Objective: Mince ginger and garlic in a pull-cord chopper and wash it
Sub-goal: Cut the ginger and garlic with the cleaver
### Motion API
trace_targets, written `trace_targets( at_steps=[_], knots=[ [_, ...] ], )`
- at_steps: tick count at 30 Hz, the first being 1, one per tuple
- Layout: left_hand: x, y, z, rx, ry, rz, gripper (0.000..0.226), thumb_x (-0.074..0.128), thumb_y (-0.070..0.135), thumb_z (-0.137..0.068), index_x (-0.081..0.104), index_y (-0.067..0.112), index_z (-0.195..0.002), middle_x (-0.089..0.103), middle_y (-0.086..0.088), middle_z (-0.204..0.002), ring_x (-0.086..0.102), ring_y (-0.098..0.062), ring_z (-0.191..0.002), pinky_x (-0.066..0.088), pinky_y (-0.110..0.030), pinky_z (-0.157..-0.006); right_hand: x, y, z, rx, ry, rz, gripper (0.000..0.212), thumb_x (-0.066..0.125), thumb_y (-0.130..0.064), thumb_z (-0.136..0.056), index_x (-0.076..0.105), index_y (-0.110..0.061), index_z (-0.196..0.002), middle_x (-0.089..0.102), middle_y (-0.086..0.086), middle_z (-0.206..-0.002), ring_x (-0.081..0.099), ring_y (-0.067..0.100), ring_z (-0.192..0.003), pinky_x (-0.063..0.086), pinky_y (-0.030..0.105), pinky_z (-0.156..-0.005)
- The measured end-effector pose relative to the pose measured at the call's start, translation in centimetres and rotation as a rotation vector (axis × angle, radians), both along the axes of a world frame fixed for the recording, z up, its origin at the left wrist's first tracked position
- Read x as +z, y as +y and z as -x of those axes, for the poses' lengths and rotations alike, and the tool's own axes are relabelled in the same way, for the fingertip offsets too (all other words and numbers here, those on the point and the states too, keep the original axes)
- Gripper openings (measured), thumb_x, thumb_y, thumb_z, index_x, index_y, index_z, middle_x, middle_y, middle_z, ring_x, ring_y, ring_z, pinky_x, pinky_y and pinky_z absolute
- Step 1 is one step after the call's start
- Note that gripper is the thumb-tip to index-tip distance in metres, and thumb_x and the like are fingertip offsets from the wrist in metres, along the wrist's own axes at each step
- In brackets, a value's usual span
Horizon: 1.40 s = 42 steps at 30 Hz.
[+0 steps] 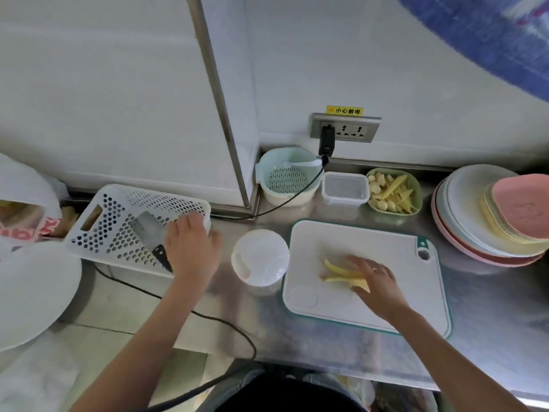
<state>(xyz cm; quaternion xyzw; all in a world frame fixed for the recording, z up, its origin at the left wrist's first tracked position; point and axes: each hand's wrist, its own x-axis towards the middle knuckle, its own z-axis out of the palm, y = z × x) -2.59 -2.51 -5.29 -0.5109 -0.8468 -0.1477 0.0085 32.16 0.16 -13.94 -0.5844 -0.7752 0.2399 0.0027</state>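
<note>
Steel counter holds a white plastic cutting board with teal rim. Left of that, a white perforated plastic basket with a cleaver in it. The round white pull-cord chopper sits between board and basket, lid on. Left hand rests on the basket's edge, fingers loose. Right hand lies over yellow ginger strips, can't tell if it's pinching them.
</note>
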Motion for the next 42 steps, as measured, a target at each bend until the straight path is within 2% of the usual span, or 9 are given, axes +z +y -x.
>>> trace_targets(
  at_steps=[5, 7, 12, 15, 19, 22, 27, 33, 42],
  knots=[
    [-0.7, -1.1, 7.1, 0.387, -0.133, 0.557, 0.096, 0.056, 0.053, -0.085, 0.004, 0.002, -0.148, 0.036, -0.027, -0.141, 0.034, -0.043, -0.130, 0.031, -0.049, -0.104, 2.6, -1.3, 4.9, -0.061, 0.304, -0.215, 0.068, 0.066, -0.013, -0.083, 0.035, -0.027, -0.142, 0.050, -0.005, -0.138, 0.042, 0.020, -0.126, 0.031, 0.040, -0.109],
    [-1.7, -0.8, 8.3, 0.405, -0.358, 0.600, 0.101, 0.058, 0.046, -0.084, -0.010, 0.007, -0.148, 0.047, -0.024, -0.132, 0.041, -0.040, -0.126, 0.034, -0.046, -0.103, 3.8, -1.5, 7.7, 0.014, 0.305, -0.337, 0.057, 0.064, -0.007, -0.084, 0.045, -0.018, -0.136, 0.057, 0.001, -0.129, 0.050, 0.026, -0.119, 0.036, 0.042, -0.104],
    [-1.2, -0.4, 9.1, 0.461, -0.656, 0.367, 0.081, 0.055, 0.025, -0.087, 0.006, -0.008, -0.142, 0.048, -0.007, -0.086, 0.053, -0.029, -0.092, 0.043, -0.037, -0.082, 6.9, -2.3, 14.4, 0.103, 0.412, -0.412, 0.029, 0.061, -0.006, -0.088, 0.062, -0.015, -0.116, 0.068, 0.000, -0.105, 0.060, 0.023, -0.100, 0.043, 0.036, -0.089],
    [0.9, -2.3, 7.6, 0.439, -0.632, 0.218, 0.085, 0.059, 0.023, -0.084, 0.003, -0.005, -0.142, 0.049, -0.003, -0.084, 0.049, -0.019, -0.072, 0.040, -0.034, -0.067, 9.4, -2.8, 19.6, -0.122, 0.702, -0.009, 0.015, 0.051, -0.019, -0.096, 0.060, -0.026, -0.105, 0.066, -0.002, -0.094, 0.060, 0.010, -0.080, 0.045, 0.016, -0.071],
    [3.7, -5.8, 3.5, 0.302, -0.675, 0.165, 0.080, 0.065, 0.024, -0.081, 0.009, 0.003, -0.134, 0.053, -0.008, -0.099, 0.054, -0.030, -0.084, 0.045, -0.040, -0.078, 12.2, -3.5, 25.3, -0.299, 0.795, 0.898, 0.036, 0.041, -0.054, -0.095, 0.058, -0.022, -0.100, 0.065, 0.000, -0.095, 0.065, 0.016, -0.074, 0.054, 0.032, -0.071],
    [5.5, -8.4, 0.4, 0.177, -0.673, 0.093, 0.054, 0.065, 0.023, -0.078, 0.018, 0.020, -0.107, 0.057, 0.000, -0.079, 0.060, -0.023, -0.068, 0.048, -0.035, -0.062, 13.4, -5.1, 26.3, -0.197, 0.858, 1.138, 0.041, 0.043, -0.059, -0.092, 0.063, -0.024, -0.097, 0.070, -0.008, -0.080, 0.068, 0.008, -0.073, 0.057, 0.027, -0.067],
    [7.0, -10.3, -2.6, -0.145, -0.643, 0.039, 0.048, 0.064, 0.020, -0.076, 0.018, 0.022, -0.087, 0.054, 0.008, -0.068, 0.057, -0.008, -0.056, 0.041, -0.025, -0.043, 14.5, -7.1, 23.8, -0.353, 1.009, 0.962, 0.037, 0.054, -0.035, -0.094, 0.066, -0.002, -0.105, 0.066, 0.010, -0.091, 0.065, 0.020, -0.088, 0.051, 0.032, -0.080],
    [8.0, -8.6, -3.3, -0.620, -1.135, 0.561, 0.051, 0.059, 0.061, -0.075, 0.029, 0.029, -0.102, 0.065, 0.002, -0.084, 0.059, -0.005, -0.058, 0.052, -0.020, -0.057, 14.7, -8.8, 12.6, -0.628, 1.016, 0.863, 0.031, 0.053, -0.026, -0.095, 0.068, 0.000, -0.104, 0.058, 0.008, -0.073, 0.052, 0.020, -0.054, 0.044, 0.030, -0.049],
    [0.4, -3.9, -9.9, -0.764, -0.754, 0.668, 0.009, 0.053, 0.036, -0.088, 0.047, 0.029, -0.085, 0.063, 0.006, -0.088, 0.063, -0.016, -0.079, 0.053, -0.037, -0.073, 8.8, -8.7, 6.0, -1.019, 0.715, 0.547, 0.053, 0.055, -0.063, -0.083, 0.038, -0.017, -0.062, 0.034, 0.000, -0.049, 0.032, 0.014, -0.038, 0.026, 0.020, -0.040]
  ],
)
